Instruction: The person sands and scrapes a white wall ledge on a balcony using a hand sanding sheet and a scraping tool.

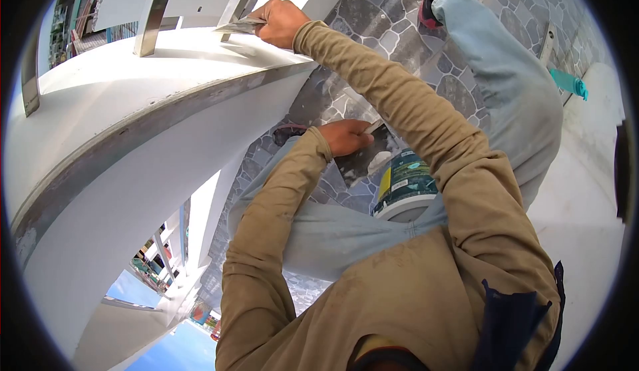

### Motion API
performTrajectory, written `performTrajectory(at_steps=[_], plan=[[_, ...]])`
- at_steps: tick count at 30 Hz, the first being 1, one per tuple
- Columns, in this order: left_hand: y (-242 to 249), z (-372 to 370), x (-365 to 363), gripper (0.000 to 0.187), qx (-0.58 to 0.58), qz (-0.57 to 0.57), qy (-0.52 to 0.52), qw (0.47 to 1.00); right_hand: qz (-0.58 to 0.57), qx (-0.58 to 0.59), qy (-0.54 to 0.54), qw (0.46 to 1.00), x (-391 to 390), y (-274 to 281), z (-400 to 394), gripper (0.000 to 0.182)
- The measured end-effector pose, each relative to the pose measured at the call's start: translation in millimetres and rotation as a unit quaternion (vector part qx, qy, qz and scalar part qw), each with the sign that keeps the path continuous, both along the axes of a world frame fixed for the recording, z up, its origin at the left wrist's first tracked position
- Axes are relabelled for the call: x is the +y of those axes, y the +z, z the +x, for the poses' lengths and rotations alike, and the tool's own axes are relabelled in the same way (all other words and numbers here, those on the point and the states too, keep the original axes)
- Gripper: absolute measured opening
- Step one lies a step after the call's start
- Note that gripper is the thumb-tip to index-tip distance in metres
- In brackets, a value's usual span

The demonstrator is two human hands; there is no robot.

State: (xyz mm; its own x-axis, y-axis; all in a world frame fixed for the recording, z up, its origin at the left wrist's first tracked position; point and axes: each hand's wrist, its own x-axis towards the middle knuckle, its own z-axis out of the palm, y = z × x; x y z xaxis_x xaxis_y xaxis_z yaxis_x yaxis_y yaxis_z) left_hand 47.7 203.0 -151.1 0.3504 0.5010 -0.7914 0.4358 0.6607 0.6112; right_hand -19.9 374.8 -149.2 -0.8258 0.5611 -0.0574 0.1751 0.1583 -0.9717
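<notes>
My right hand, at the upper middle, is closed round a thin metal scraper. The scraper's blade lies at the white ledge, beside a metal post. Lower down, my left hand grips the handle of a wide, dark plate that bears a lump of white paste. Just right of this plate stands a green and white bucket, partly hidden by my right sleeve and my leg.
Shiny metal posts rise from the ledge and carry white rails. Grey patterned stone covers the floor. A teal object and a level-like bar lie at the right, near a white wall.
</notes>
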Motion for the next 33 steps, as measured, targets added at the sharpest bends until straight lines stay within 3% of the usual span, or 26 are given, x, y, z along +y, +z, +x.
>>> performTrajectory(at_steps=[3, 14, 19, 23, 29, 31, 32, 33], plan=[[1.1, 0.1, -3.3, 0.044, 0.025, 0.052, 0.016, 0.998, -0.005, -0.005, 0.016, 1.000, -2.2, -13.3, -9.0, 0.033], [-4.6, -0.2, -5.1, 0.047, 0.016, 0.029, 0.004, 0.999, -0.052, 0.031, 0.031, 0.998, -11.2, -28.4, -13.2, 0.033], [0.3, -0.4, 0.2, 0.048, 0.012, -0.004, -0.013, 1.000, 0.012, 0.048, 0.072, 0.996, -16.1, -29.4, -5.6, 0.036], [1.6, -0.1, 0.6, 0.049, 0.030, 0.009, -0.005, 0.999, -0.022, 0.018, 0.098, 0.995, -21.0, -6.5, 21.9, 0.046], [7.8, 1.3, 5.5, 0.048, 0.015, -0.009, -0.028, 0.999, 0.013, 0.050, 0.038, 0.998, -49.7, 19.3, 56.7, 0.052], [-4.3, -0.7, 1.5, 0.045, 0.040, -0.003, -0.054, 0.998, -0.061, 0.008, 0.039, 0.997, -57.1, 34.3, 68.2, 0.050], [-2.7, 4.0, 1.8, 0.042, 0.039, 0.087, -0.033, 0.995, -0.034, 0.024, 0.025, 0.999, -62.7, 33.4, 72.6, 0.047], [-1.2, 4.4, 3.8, 0.042, 0.037, 0.089, -0.036, 0.995, -0.032, 0.023, 0.022, 0.999, -63.1, 31.3, 76.6, 0.047]])
